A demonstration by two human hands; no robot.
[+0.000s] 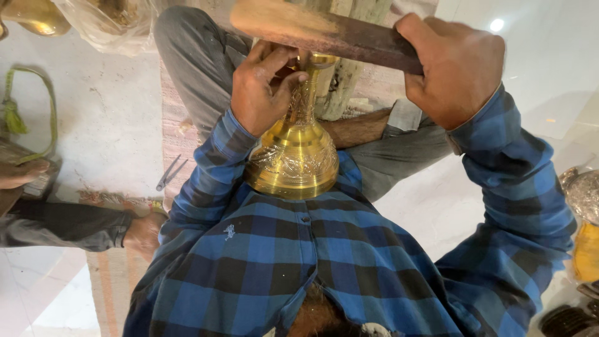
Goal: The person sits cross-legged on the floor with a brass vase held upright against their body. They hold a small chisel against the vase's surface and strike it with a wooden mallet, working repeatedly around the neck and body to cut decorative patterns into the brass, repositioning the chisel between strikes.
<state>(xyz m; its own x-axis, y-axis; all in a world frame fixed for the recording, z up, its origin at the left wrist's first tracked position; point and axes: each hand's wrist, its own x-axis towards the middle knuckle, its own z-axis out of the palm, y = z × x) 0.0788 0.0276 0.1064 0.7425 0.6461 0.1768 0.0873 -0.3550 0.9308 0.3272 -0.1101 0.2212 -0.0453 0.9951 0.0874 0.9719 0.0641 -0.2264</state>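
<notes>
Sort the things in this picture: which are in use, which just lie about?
In use: brass vase, wooden bat, wooden post, left hand, right hand.
Lying about: metal snips, green cord, plastic bag.

Two hands are at work: the left hand (262,87) and the right hand (452,62). There is one engraved brass vase (293,153), one wooden block (324,31), one wooden post (343,81), one pair of small pincers (170,173) on the floor, one green cord (15,115), and one plastic bag (106,25).
</notes>
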